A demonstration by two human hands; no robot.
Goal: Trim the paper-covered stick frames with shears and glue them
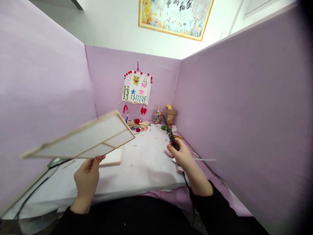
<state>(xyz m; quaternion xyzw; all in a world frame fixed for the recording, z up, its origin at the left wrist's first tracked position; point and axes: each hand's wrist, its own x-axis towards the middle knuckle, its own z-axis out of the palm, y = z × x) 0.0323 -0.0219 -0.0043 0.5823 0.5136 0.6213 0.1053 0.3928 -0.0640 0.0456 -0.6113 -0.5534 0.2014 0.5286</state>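
My left hand (88, 174) pinches the lower edge of a white panel (85, 138) framed with thin wooden sticks. It is raised and tilted above the table, with a few sticks crossing its face. My right hand (179, 153) is closed around a black glue gun (169, 130), its narrow end pointing up and away from me. A dark cord (187, 182) hangs below that hand. Partly covered by the raised panel, a second wood-framed white panel (113, 157) lies flat on the table. A pale translucent stick (206, 160) shows beside my right wrist.
A decorated paper lantern (137, 88) hangs on the back partition. Below it are wooden sticks (139, 124) and red yarn balls (137, 121). A jar of colourful pieces (157, 116) and a brown container (171, 116) stand at the back right. Purple partitions (244, 98) enclose the white-covered table (144, 166).
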